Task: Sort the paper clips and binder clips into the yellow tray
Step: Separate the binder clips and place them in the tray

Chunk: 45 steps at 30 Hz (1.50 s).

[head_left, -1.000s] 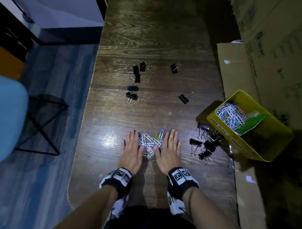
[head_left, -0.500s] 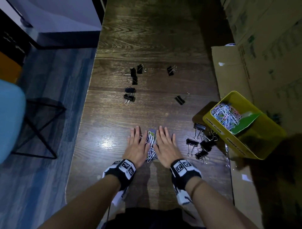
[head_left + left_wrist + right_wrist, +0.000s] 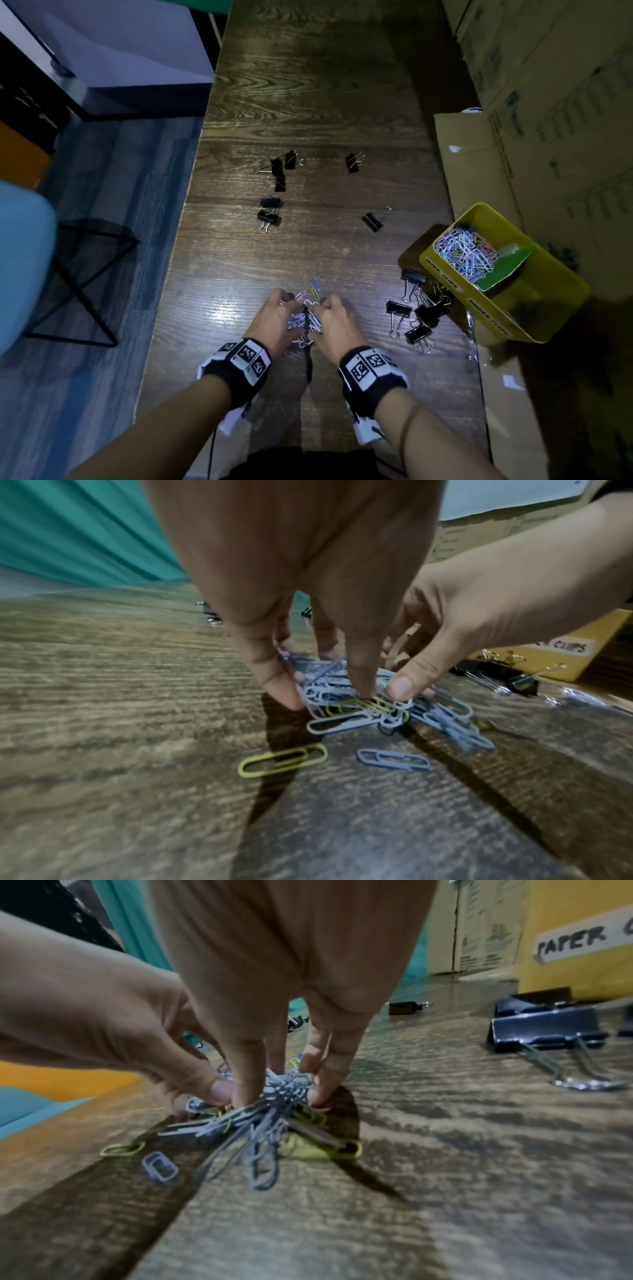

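Left hand: the left hand (image 3: 274, 317) curls its fingers (image 3: 274, 685) round one side of the paper clip pile (image 3: 306, 321), pinching it inward.
Right hand: the right hand (image 3: 337, 323) mirrors it from the other side, fingers (image 3: 325, 1088) and thumb tucked into the same bundle; the two hands nearly touch.
Where the clips are: the pile sits on the wooden table (image 3: 308, 102), near the front edge, between both hands; a few strays lie loose, among them a green clip (image 3: 282, 760) and a blue clip (image 3: 393, 759) just on the near side of the heap.
Handling: light, thin, springy wire that looks slick; I judge the clips tangle and hook one another, so a bunch lifts together but edge pieces may drop.
Where to hold: squeeze from both flanks low against the table, scooping under the heap, not plucking from the top.
Direction and long axis: no common heading, the clips point every way; the squeezed heap itself runs lengthwise away from the person, between the palms.
Yellow tray: the yellow tray (image 3: 561, 294) stands well off to the right, tilted, one compartment already holding paper clips.
Binder clips: black binder clips (image 3: 416, 310) cluster just beside the tray, others (image 3: 279, 171) lie scattered farther up the table, untouched.
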### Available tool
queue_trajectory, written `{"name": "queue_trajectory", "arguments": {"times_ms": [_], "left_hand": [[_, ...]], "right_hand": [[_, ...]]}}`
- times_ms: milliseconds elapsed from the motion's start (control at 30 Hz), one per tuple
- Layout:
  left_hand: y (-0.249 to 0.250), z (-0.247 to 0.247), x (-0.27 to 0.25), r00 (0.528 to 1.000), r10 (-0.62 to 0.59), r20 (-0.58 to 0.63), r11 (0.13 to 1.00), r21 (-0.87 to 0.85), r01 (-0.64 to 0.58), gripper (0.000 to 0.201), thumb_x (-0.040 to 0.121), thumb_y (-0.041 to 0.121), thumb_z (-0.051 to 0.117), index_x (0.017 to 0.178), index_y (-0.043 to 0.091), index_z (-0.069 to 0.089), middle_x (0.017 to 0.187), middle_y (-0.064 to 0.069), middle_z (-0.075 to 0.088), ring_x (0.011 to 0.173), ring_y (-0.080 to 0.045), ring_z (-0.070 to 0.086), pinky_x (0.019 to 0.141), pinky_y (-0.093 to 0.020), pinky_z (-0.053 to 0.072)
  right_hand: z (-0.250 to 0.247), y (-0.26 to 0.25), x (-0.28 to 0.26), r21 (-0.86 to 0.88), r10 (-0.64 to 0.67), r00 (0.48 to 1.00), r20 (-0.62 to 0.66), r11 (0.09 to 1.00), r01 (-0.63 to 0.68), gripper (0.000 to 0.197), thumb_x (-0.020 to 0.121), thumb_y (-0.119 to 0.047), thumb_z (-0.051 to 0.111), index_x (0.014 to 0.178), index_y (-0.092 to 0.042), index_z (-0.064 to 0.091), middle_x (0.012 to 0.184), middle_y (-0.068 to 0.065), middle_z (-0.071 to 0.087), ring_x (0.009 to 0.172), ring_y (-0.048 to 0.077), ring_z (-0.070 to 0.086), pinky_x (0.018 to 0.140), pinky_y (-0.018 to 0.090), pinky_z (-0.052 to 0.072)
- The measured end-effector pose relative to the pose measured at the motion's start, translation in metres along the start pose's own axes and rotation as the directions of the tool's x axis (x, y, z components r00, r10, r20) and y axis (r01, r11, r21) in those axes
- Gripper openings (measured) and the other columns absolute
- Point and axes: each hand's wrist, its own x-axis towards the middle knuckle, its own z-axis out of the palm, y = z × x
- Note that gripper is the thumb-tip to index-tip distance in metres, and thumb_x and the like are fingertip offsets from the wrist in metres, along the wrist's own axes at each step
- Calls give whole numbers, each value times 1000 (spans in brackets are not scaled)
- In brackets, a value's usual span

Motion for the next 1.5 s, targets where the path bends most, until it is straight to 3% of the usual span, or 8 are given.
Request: {"name": "queue_trajectory", "arguments": {"times_ms": [300,400,600,833,1067,1233,1333,1500], "left_hand": [[-17,-22,8,998,-57,4,978,-202,56,16,71,11,78,86,12,75,83,4,71,58,9,56,61,0,36],[-21,-32,9,981,-173,87,880,-434,193,16,72,4,76,74,20,73,60,6,68,51,2,61,53,-6,45],[-6,-68,17,966,-196,170,615,-746,256,13,73,-7,68,73,5,73,62,-11,69,54,-16,66,57,-20,56],[108,-103,56,971,115,209,599,-795,100,11,74,-4,66,85,-6,66,62,-8,69,56,-13,65,60,-19,56],[250,-50,110,942,219,255,602,-795,76,7,80,-3,65,87,-4,65,62,-11,65,51,-13,61,52,-19,56],[279,-5,140,929,212,305,877,-479,-43,16,80,19,71,91,8,70,81,-11,69,68,-23,65,72,-36,57],[274,-7,144,940,239,245,955,-232,-183,27,84,29,66,109,21,68,99,-1,71,83,-18,67,80,-32,55],[232,-29,133,964,211,163,883,-454,-117,10,90,16,59,87,16,68,82,-14,71,74,-27,70,68,-36,58]], "right_hand": [[-6,26,10,396,243,970,-5,891,-221,31,75,-21,79,105,-15,72,111,7,69,107,20,60,97,27,45],[-15,30,8,609,318,948,-9,754,-247,32,71,-16,82,101,-13,73,105,8,71,90,14,65,84,25,51],[-58,26,-13,907,376,920,-109,416,-63,29,67,-1,81,93,-12,73,105,12,69,92,22,67,89,32,53],[-142,37,-65,911,443,824,-354,362,197,32,70,7,74,101,3,69,101,9,71,94,19,69,79,28,57],[-201,89,-83,856,615,602,-509,434,281,32,74,5,72,106,4,67,93,6,74,79,9,69,70,18,55],[-225,124,-68,756,649,524,-551,654,-16,32,75,-11,78,106,-8,70,92,5,70,64,-7,62,60,2,45],[-229,135,-54,672,656,529,-539,713,-199,32,78,-18,76,109,-12,70,101,8,69,78,8,59,73,7,42],[-227,141,-25,488,577,687,-441,797,-356,35,82,-20,72,115,-10,65,115,12,65,89,14,54,88,20,43]]}}
